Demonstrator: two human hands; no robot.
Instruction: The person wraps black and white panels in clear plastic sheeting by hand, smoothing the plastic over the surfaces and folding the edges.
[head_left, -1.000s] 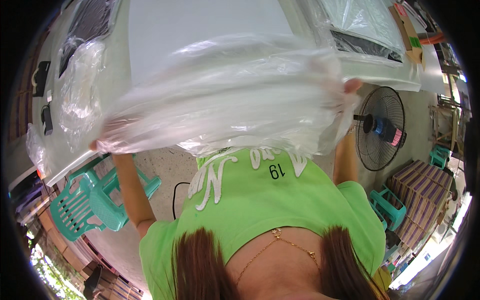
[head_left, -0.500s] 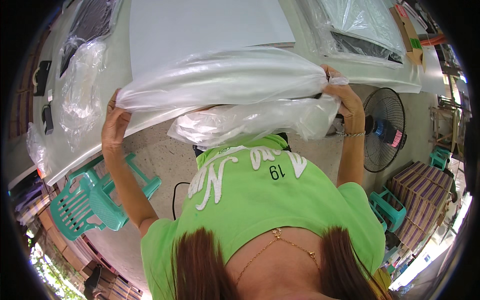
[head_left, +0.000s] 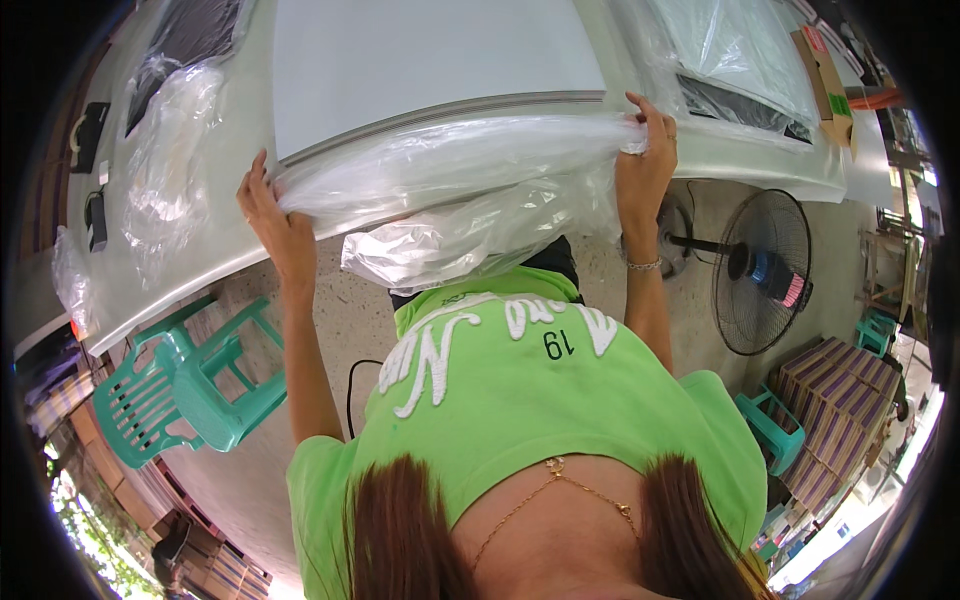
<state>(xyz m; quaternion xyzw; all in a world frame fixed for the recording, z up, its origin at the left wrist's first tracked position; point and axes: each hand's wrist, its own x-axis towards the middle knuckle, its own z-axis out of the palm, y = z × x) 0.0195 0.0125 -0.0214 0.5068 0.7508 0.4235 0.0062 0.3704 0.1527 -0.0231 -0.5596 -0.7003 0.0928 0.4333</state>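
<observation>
A large clear plastic bag (head_left: 460, 165) is stretched sideways between my two hands along the near edge of a stack of large white sheets (head_left: 440, 55). My left hand (head_left: 275, 215) has the bag's left end between thumb and fingers, close to the stack's near left corner. At the right end, my right hand (head_left: 648, 165) pinches the gathered film, its index finger raised. The bag's mouth lies against or just short of the sheets' layered edge; I cannot tell whether any sheet is inside. Its loose, crumpled part hangs over the table's front edge toward my shirt.
The pale table (head_left: 240, 255) also bears crumpled plastic (head_left: 170, 170) on the left, a plastic-wrapped dark panel (head_left: 735, 105) and a cardboard box (head_left: 822, 85) on the right. A green plastic chair (head_left: 190, 380) stands at lower left, a black fan (head_left: 765, 270) on the right.
Both hands have come closer together, and the bag has dropped from above the stack's near edge to lie along it. The layered edge of the sheets now shows.
</observation>
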